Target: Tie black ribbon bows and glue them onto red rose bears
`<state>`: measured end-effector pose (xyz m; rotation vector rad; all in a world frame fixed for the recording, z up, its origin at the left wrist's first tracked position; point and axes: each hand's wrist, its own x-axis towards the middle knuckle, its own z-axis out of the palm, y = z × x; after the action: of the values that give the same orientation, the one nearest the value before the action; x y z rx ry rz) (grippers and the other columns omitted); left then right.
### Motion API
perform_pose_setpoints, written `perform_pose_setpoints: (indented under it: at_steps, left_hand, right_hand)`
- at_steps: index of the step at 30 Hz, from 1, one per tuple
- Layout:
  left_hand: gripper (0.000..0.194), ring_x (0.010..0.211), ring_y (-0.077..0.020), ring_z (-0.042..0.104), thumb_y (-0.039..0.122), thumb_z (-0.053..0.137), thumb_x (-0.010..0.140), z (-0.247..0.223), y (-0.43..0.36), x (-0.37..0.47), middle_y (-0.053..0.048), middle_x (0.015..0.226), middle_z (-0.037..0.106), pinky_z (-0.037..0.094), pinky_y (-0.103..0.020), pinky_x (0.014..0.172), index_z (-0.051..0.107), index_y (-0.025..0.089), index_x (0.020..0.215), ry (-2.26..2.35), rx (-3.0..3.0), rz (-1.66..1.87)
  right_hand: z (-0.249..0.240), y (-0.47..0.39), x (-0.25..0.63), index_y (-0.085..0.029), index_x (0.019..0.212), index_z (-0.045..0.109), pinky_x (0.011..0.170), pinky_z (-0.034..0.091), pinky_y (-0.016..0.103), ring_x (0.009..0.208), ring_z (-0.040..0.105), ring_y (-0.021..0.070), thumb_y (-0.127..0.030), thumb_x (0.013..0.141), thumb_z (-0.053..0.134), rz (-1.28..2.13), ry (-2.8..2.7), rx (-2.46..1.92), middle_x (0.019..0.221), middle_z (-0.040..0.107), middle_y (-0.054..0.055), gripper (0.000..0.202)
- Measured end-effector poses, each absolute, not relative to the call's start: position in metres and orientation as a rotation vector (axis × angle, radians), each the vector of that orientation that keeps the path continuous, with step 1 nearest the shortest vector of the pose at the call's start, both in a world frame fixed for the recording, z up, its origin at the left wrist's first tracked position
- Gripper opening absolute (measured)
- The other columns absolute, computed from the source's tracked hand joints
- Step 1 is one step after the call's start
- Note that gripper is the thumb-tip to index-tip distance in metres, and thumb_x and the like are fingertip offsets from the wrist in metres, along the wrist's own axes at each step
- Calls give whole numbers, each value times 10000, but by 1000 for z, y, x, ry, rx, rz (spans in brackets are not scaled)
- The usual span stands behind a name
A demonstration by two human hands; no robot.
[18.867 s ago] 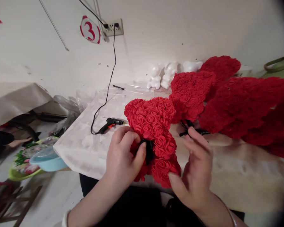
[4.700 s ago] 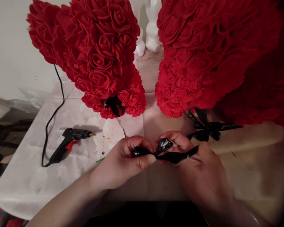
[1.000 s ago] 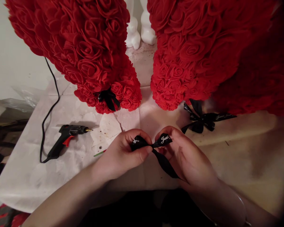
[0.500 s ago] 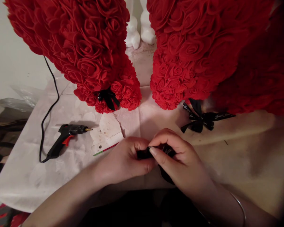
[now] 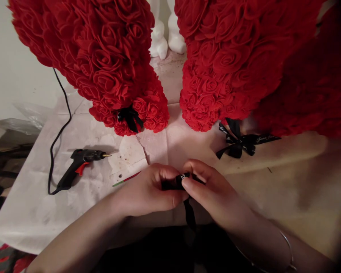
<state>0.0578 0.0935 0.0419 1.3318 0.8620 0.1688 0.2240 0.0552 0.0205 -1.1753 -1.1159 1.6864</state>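
Note:
Between my two hands, near the table's front edge, is a black printed ribbon (image 5: 190, 214) with one end hanging down. My left hand (image 5: 156, 187) pinches the gathered ribbon between thumb and fingers. From the other side, my right hand (image 5: 213, 189) grips the same ribbon with thumb and forefinger; the folds between are partly hidden. A tied black bow (image 5: 238, 146) with white lettering lies on the table beyond my right hand. Farther back stand two large figures covered in red foam roses, a left one (image 5: 102, 60) bearing a small black bow (image 5: 130, 117), and a right one (image 5: 227, 60).
A black glue gun (image 5: 79, 165) with a red trigger lies on the left of the covered table (image 5: 25, 216), its cord (image 5: 59, 132) running back. A thin red-and-green stick (image 5: 125, 179) lies by my left hand. White figures (image 5: 158, 40) stand at the back.
My right hand has turned and shifted slightly over the ribbon. The ribbon's loose end now hangs straighter below the hands, and a printed fold shows between them.

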Motion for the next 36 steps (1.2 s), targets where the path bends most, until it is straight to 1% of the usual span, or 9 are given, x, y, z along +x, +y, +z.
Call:
perform_pose_setpoints:
  at_steps: [6,16,20,25,29,31,33,35,36]
  left_hand:
    - [248,589,-63,359,352,636,812,44,93,57,36,637,447,317,-182,532,591,113,758,835,1315,126]
    - [186,601,-64,416,298,634,820,44,97,55,18,677,518,353,-162,545,626,112,812,690,1271,194]
    - [174,657,-83,481,293,625,821,45,98,54,-9,750,579,406,-176,606,635,119,829,637,1228,175]
    - [265,567,-67,400,341,647,790,43,101,49,25,624,466,350,-173,525,528,128,686,641,1262,109]
    - [258,571,-67,389,337,631,809,41,101,50,33,623,444,340,-177,527,519,135,694,625,1281,115]
    - [264,599,-75,405,346,626,822,41,101,52,28,632,446,351,-186,551,538,130,697,591,1313,85]
    - [296,623,-85,419,370,637,819,41,101,53,20,644,450,364,-201,577,547,125,681,566,1351,36]
    - [307,616,-84,411,383,637,820,41,102,53,19,648,451,363,-209,578,552,122,682,573,1352,-12]
    - [304,607,-81,402,384,637,819,41,102,53,22,644,445,356,-207,570,553,123,687,581,1339,-26]
  right_hand:
    - [9,55,221,-209,584,449,539,329,235,609,385,113,-314,793,585,1751,-988,-1034,602,400,-34,271]
    - [12,55,220,-195,540,448,503,305,223,524,387,92,-301,697,623,2045,-513,-842,545,427,-39,258]
    - [12,54,219,-193,521,431,487,271,220,493,361,83,-306,693,609,2100,-453,-799,511,400,-47,272]
    - [14,52,216,-192,519,406,486,273,220,488,363,83,-311,688,595,2142,-392,-740,498,390,-49,280]
    - [12,53,217,-191,540,390,501,284,219,511,361,81,-312,723,600,2075,-517,-857,526,386,-52,304]
    - [12,53,220,-196,578,411,515,305,228,529,373,90,-394,799,553,1989,-636,-920,554,417,-43,329]
    - [13,53,225,-206,647,450,533,337,246,557,401,111,-535,876,425,1909,-753,-932,595,460,-26,402]
    - [17,52,230,-210,707,476,545,356,257,590,428,125,-610,898,350,1838,-933,-930,641,487,-14,461]
    - [19,52,232,-209,714,482,546,356,256,600,433,126,-607,894,381,1798,-1046,-951,652,488,-13,448]
